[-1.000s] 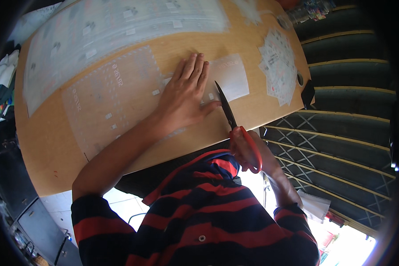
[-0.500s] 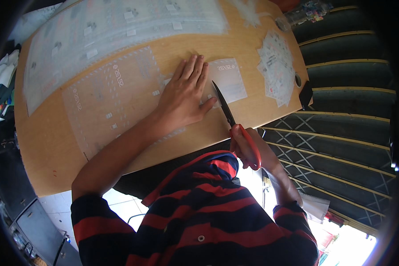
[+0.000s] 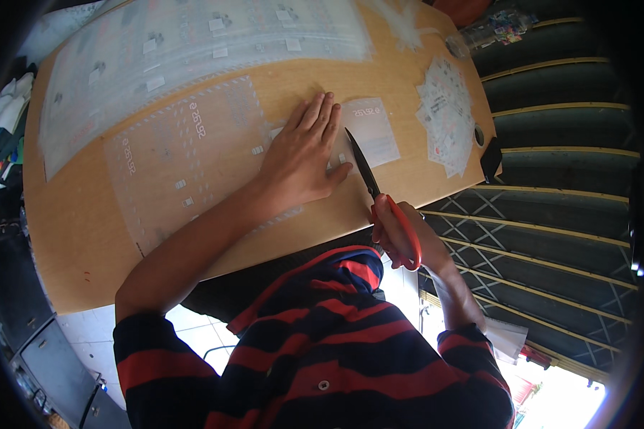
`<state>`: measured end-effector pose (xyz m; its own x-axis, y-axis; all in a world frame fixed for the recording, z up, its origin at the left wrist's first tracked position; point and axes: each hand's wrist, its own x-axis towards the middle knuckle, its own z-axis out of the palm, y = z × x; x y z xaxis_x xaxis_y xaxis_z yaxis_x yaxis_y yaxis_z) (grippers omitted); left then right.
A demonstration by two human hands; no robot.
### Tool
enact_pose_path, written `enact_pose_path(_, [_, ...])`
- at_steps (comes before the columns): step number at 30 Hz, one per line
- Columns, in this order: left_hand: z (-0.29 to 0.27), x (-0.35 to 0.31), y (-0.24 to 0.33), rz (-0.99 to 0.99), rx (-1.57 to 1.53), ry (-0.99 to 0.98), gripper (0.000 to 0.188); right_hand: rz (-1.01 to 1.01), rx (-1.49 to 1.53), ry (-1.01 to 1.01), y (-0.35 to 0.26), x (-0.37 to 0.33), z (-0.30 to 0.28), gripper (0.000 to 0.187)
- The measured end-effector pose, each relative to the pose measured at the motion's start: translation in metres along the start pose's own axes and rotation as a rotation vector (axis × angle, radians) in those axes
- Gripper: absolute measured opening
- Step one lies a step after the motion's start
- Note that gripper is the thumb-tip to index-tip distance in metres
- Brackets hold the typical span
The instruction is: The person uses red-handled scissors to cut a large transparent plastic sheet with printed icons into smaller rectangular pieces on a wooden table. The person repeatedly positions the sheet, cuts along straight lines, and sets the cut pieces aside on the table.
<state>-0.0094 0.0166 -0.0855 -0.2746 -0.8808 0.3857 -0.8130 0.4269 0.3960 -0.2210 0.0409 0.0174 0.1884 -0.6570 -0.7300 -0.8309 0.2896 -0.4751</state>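
Note:
My left hand [image 3: 302, 154] lies flat, palm down, on a translucent printed plastic sheet [image 3: 157, 157] on the wooden table. Its fingers are stretched out away from me, with the thumb off to the right. In my right hand [image 3: 401, 232], at the table's near edge, are scissors [image 3: 365, 168] with red handles and dark blades. The blades point away from me and look closed together, just right of the left thumb. Beyond them, toward the right, lies another printed piece [image 3: 373, 132] of the same film. My left hand hides the part of the film between the two.
A large stack of translucent printed sheets [image 3: 193, 50] covers the far left of the wooden table [image 3: 71, 264]. At the right is a fanned pile of cut printed pieces [image 3: 445, 114]. Film scraps [image 3: 401, 25] and a clear plastic container [image 3: 497, 32] sit at the far right.
The hands and scissors have barely moved relative to the film. The whole view has shifted slightly.

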Motion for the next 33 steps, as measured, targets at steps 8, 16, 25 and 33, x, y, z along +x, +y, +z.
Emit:
enact_pose_path(8, [0.002,0.000,0.003,-0.138,0.078,0.065,0.078,0.033,-0.041,-0.019,0.002,0.002,-0.006,0.080])
enact_pose_path(16, [0.003,-0.002,0.003,-0.174,0.089,0.057,0.077,-0.013,0.005,-0.011,-0.009,0.005,-0.006,0.081])
enact_pose_path(25, [0.004,-0.002,0.003,-0.171,0.108,0.052,0.077,0.003,-0.035,0.001,-0.015,0.006,-0.005,0.080])
enact_pose_path(33, [0.006,-0.002,0.002,-0.157,0.102,0.067,0.076,-0.067,-0.025,0.028,-0.018,0.014,-0.005,0.080])
